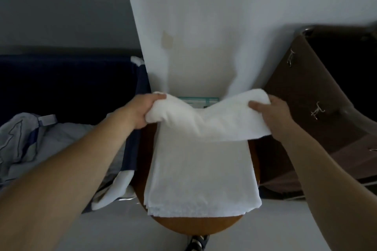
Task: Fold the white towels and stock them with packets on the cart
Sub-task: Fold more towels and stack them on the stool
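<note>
The white towel (202,171) is soft, nubbly terry cloth with a matt look. It lies on a smooth, faintly glossy brown wooden surface (195,223). The drawer handles (317,111) are shiny metal.

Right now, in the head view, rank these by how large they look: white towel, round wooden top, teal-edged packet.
1. white towel, largest.
2. round wooden top; only its edges show around the towel.
3. teal-edged packet, smallest as seen; it is mostly hidden behind the towel, so its full extent is unsure.
</note>
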Available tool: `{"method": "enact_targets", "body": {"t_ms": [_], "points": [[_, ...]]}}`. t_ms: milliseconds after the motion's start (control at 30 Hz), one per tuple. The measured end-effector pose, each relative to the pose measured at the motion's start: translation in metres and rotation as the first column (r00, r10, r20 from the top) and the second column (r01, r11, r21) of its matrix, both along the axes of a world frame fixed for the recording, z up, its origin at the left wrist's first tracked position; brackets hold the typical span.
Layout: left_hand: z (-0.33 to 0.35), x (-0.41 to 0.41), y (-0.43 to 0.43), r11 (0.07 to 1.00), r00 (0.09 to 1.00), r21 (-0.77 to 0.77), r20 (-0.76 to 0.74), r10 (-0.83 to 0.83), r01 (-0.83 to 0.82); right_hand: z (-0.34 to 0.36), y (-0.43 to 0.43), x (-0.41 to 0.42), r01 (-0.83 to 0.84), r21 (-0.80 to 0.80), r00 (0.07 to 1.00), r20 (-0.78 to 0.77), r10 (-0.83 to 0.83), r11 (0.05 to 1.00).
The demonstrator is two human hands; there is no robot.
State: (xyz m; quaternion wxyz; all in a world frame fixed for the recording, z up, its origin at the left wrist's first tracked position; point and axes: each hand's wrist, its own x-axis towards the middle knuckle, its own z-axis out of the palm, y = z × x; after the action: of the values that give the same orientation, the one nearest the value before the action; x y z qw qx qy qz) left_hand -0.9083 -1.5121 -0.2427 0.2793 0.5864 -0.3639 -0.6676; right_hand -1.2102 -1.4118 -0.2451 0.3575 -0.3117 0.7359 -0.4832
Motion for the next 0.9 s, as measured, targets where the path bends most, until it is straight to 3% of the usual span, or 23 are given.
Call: {"method": "enact_targets", "body": {"t_ms": [167, 300, 400, 500, 567, 733, 900], "points": [[0.045, 0.004, -0.007, 0.976, 0.986, -0.179, -0.137, 0.097, -0.121, 0.044, -0.021, -0.011, 0.04, -0.136, 0.999, -0.032, -0.044, 0.99], [-0.007, 0.02, 0.03, 0.98, 0.995, -0.181, -0.067, 0.067, -0.078, 0.008, 0.004, -0.012, 0.027, -0.07, 0.999, -0.029, -0.029, 0.997], [-0.09, 0.036, 0.074, 0.997, 0.994, -0.026, 0.071, 0.078, -0.076, -0.062, 0.042, -0.005, 0.036, 0.121, 0.992, -0.123, -0.021, 0.992], [-0.169, 0.048, 0.109, 0.981, 0.939, 0.151, 0.305, -0.16, 0.119, -0.136, 0.08, 0.008, 0.053, 0.405, 0.977, -0.212, 0.037, 0.913], [-0.2, 0.049, 0.12, 0.964, 0.866, 0.184, 0.429, -0.256, 0.194, -0.17, 0.099, 0.014, 0.064, 0.52, 0.974, -0.218, 0.06, 0.851], [-0.221, 0.037, 0.117, 0.978, 0.746, 0.072, 0.637, -0.197, 0.197, -0.189, 0.099, 0.008, 0.089, 0.533, 0.96, -0.271, 0.07, 0.842], [-0.217, 0.03, 0.125, 0.968, 0.66, -0.111, 0.748, -0.068, 0.225, -0.176, 0.086, -0.001, 0.109, 0.458, 0.925, -0.371, 0.078, 0.882]]}}
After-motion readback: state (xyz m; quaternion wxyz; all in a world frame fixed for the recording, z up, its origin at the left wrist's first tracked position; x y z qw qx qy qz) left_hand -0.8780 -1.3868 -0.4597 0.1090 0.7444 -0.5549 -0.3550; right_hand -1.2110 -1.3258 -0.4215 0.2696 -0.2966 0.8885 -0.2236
